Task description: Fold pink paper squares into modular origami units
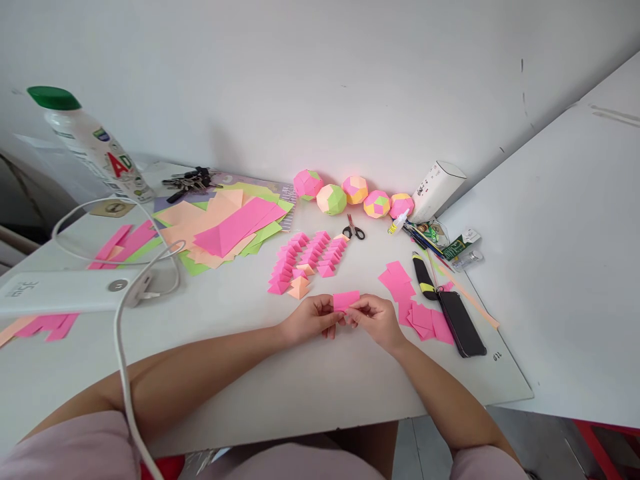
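Pink paper piece (347,299): one small, plain, bright pink piece with a straight upper edge; I find it raised over the near middle of the tabletop, between the two hands. Its lower part is partly covered.
Left hand (309,320): fingers pinching the left side of the piece, thumb toward me.
Right hand (376,321): fingers pinching its right side and lower edge.
Folded units (286,265): three slanting rows of pointed shapes just beyond the hands, mostly pink, a few peach.
Loose pink pieces (398,283): flat, overlapping, right of the right hand.
Tabletop (295,400): white, smooth, set against a pale, faintly marked wall (320,80); a white panel (565,240) adjoins on the right.
Paper balls (331,199): five, faceted, in pink, green, peach and yellow, lined along the wall.
Scissors (353,231): dark handles, lying between balls and units.
Right side: I list a black phone (463,325), a black-and-yellow cutter (424,275) and an upright-leaning white box (438,191).
Left side: I count a heap of coloured sheets (227,230), keys (189,181), a green-capped bottle (93,143) and a white power bank (65,291) with its cable (123,360).
Floor (423,450): grey tiles, seen below the tabletop's near edge.
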{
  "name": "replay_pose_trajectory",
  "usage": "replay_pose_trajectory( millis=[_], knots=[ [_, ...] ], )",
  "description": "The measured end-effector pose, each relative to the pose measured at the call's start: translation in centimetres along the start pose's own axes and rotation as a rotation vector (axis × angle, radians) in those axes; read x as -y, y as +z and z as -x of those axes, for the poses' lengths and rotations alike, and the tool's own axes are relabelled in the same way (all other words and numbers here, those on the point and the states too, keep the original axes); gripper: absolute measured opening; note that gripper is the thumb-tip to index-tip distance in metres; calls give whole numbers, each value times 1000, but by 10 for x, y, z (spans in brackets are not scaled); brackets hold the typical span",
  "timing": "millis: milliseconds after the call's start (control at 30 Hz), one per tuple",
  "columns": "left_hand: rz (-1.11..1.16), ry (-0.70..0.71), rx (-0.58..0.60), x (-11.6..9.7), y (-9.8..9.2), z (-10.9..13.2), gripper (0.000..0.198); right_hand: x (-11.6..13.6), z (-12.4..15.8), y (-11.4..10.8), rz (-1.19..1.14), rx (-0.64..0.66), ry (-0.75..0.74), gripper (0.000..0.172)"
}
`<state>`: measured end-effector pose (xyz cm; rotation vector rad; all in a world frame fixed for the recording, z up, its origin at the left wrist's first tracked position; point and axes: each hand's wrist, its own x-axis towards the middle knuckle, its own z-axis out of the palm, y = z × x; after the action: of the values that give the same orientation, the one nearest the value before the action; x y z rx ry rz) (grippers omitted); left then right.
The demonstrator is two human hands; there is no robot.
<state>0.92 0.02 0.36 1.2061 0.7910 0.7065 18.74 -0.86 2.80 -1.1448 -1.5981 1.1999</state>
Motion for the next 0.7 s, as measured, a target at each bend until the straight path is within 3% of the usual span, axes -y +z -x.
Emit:
replay_pose_trajectory(
  millis=[267, 467, 600, 700],
  knots=[
    [20, -4, -19, 3, -1, 0, 33, -4, 0, 1, -31, 0, 43, 9],
    [81, 12, -35, 4, -2, -2, 29, -8, -3, 0, -147, -13, 131, 42],
    [140, 7, -27, 8, -3, -3, 32, -7, -3, -2, -100, 87, 216, 24],
    [134, -1, -25, 8, -3, -2, 31, -7, -3, -2, -74, 100, 235, 26]
  ],
)
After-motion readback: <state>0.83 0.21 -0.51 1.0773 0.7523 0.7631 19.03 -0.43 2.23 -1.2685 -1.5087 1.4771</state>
